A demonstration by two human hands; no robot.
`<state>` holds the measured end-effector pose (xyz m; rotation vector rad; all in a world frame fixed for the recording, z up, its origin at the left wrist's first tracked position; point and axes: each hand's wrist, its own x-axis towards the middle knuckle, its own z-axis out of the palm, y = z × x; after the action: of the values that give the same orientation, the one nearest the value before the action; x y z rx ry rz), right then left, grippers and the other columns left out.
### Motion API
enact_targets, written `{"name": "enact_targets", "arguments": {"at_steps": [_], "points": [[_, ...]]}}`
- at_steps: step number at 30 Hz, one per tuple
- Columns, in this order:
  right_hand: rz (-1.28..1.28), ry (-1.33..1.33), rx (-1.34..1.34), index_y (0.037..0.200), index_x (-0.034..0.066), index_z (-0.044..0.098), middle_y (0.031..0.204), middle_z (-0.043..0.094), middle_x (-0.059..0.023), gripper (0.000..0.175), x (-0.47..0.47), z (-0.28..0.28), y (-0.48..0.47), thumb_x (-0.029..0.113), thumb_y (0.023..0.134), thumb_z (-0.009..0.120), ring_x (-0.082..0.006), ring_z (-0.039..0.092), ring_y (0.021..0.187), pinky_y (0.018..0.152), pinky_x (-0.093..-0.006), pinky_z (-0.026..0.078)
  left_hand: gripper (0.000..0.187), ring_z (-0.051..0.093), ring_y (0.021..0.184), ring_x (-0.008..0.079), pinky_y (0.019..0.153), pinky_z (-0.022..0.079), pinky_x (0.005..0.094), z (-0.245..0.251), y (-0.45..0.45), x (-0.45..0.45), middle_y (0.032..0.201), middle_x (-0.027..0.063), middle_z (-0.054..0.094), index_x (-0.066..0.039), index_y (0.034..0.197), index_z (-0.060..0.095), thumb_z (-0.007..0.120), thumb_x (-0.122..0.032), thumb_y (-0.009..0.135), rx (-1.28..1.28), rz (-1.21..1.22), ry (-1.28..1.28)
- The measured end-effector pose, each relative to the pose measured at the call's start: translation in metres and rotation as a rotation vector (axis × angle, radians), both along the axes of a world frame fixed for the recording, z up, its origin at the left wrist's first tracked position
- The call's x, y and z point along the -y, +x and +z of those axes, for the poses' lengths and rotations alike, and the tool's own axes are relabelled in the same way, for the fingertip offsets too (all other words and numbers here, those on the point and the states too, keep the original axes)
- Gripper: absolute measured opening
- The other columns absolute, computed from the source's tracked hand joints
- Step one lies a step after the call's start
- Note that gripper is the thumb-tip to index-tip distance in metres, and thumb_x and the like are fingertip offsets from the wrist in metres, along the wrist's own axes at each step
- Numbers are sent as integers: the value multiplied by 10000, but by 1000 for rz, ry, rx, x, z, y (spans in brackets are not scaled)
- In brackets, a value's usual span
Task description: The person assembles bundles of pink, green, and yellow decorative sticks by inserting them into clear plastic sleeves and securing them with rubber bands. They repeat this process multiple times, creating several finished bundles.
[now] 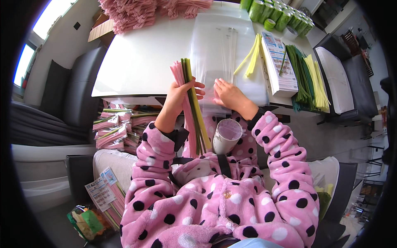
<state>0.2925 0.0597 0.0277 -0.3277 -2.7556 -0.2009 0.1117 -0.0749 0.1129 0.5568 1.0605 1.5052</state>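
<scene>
My left hand [181, 94] grips a bundle of fuzzy craft stems [193, 117], pink, dark green and yellow, held upright over the table's near edge. Beside it, my right hand [228, 93] rests on a stack of clear plastic bags [214, 46] on the white table; its fingers are together, and whether they pinch a bag is unclear. A patterned paper cup [227, 136] with thin clear plastic in it stands between my thighs. Loose yellow stems [255, 55] lie on the right part of the bags. A stack of printed sheets [279, 62] sits to their right.
Pink stems [133, 14] are heaped at the table's back left. Rolls of green tape [279, 15] stand at the back right. Green stems [299, 74] and yellow stems [318, 83] lie at the right edge. Packed bags of stems [113, 127] are piled below the table, left.
</scene>
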Motion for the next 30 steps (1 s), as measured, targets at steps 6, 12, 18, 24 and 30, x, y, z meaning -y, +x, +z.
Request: {"name": "enact_targets", "arguments": {"at_steps": [6,12,18,24,30], "points": [[-8,71,69,1001,-52,588,1118,592,-208,285,-5,-2,0,121,774,577,-304,569,1077,865,-350,494,227,653,781,278,646,543,348,-11,6,-9,935,194,629,17,1052,498,550,-130,887,-21,-59,-33],[-65,-343,-138,941,23,646,1010,640,-139,189,-15,5,1,103,788,570,-267,611,952,772,-323,504,250,657,782,279,647,545,345,-19,18,-15,933,204,637,28,1083,483,542,-104,879,-83,-109,-57],[-194,-839,-608,865,-2,665,880,651,-135,127,-16,24,-10,72,824,571,-273,629,761,672,-319,493,233,669,742,267,651,562,356,-34,44,-23,861,183,656,59,991,543,612,-84,820,-185,-359,-242],[-118,-680,-685,923,-22,650,902,647,-132,131,-10,41,-1,48,829,591,-274,628,814,717,-312,499,262,669,772,266,615,561,345,-36,38,-24,896,176,650,38,1035,481,600,-75,831,-167,-403,-211],[-15,-491,-634,946,-16,636,943,640,-134,145,-1,56,7,18,809,603,-285,622,866,753,-329,504,422,664,797,249,647,562,346,-28,30,-19,939,167,642,4,1185,404,616,-31,822,-203,-445,-153]]}}
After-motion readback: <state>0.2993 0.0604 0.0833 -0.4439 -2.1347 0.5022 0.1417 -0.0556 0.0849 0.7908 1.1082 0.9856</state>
